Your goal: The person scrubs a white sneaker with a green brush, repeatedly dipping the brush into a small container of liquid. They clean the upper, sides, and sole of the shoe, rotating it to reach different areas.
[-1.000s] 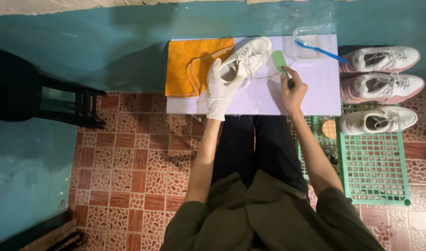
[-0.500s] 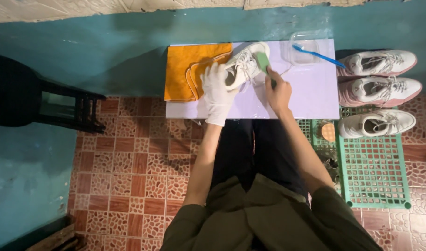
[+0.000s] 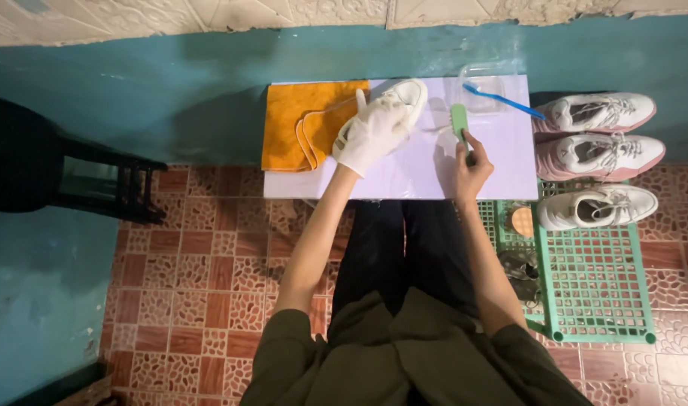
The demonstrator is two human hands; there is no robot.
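Seen from above, a seated person's gloved left hand [image 3: 371, 134] lies over a white sneaker [image 3: 395, 101] on a pale lilac bench [image 3: 434, 169], its grip clasping the shoe against the top. The bare right hand [image 3: 471, 162] holds a green brush [image 3: 459, 120] clenched in its grip, just beside the sneaker and apart from it. An orange cloth [image 3: 302, 120] lies folded at the bench's left end, touching the shoe. A clear tub [image 3: 485, 83] with a blue toothbrush [image 3: 503, 100] sits at the back. Three more sneakers [image 3: 603, 146] rest to the right, one on a green plastic rack [image 3: 595, 289]; a dark stool [image 3: 66, 169] stands to the left.
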